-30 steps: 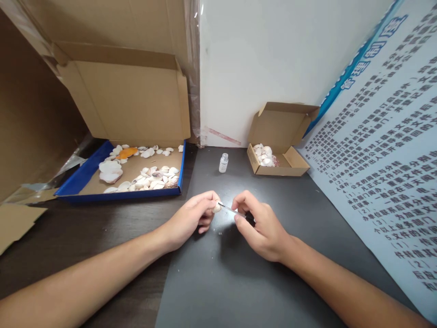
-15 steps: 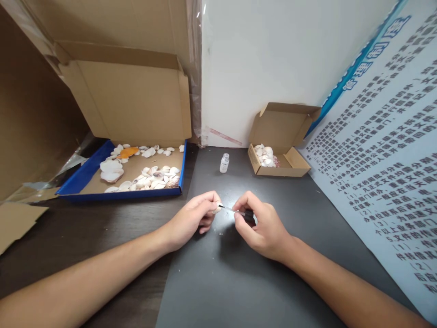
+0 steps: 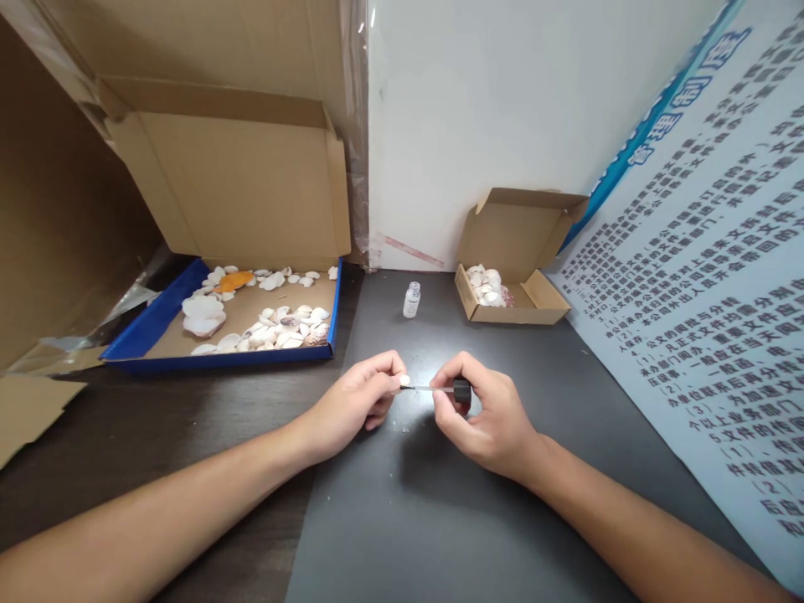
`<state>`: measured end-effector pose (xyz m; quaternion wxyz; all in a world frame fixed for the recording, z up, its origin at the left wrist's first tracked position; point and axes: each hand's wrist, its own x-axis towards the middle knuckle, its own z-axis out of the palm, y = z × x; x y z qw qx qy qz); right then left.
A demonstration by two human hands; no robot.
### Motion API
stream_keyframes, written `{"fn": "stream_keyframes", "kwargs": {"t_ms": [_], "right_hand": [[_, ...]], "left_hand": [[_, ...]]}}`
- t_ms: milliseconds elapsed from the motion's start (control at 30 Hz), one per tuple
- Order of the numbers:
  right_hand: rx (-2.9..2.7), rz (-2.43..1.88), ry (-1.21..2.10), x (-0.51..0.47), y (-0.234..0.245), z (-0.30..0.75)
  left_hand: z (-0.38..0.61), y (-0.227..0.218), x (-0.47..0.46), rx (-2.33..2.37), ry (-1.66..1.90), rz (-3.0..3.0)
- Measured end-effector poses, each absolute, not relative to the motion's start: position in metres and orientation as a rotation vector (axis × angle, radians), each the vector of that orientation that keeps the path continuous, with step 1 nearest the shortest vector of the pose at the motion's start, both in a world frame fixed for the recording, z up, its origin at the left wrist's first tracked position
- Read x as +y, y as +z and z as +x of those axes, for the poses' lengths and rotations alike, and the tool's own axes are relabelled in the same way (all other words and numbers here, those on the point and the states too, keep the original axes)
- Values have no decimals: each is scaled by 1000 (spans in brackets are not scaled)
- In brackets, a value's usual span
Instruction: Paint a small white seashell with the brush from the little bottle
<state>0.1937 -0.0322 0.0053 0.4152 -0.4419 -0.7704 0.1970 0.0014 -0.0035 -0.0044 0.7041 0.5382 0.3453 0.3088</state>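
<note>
Over the flat dark-grey mat [image 3: 402, 536], the left hand [image 3: 358, 400] pinches a small white seashell [image 3: 405, 380], which juts out toward the right hand [image 3: 490, 419]. Between thumb and fingers, the right hand holds a thin, black-capped brush [image 3: 463, 389], its dark tip at the shell's lower edge.

I see the person's bare left hand [image 3: 366, 392] and bare right hand [image 3: 481, 410] pinching, just apart, bare forearms [image 3: 207, 507] slanting inward.
</note>
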Motion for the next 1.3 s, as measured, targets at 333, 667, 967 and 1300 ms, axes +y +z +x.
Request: {"fn": "stream_keyframes", "kwargs": {"t_ms": [333, 667, 967, 1300], "right_hand": [[-1920, -1152, 498, -31, 8, 196], [-1908, -1179, 488, -30, 8, 196], [-1890, -1263, 400, -25, 7, 197], [-1933, -1171, 467, -28, 8, 196]], "left_hand": [[3, -2, -4, 783, 699, 1220], [2, -5, -3, 793, 718, 1232], [2, -4, -4, 802, 709, 1279], [2, -4, -4, 810, 714, 1325]]}}
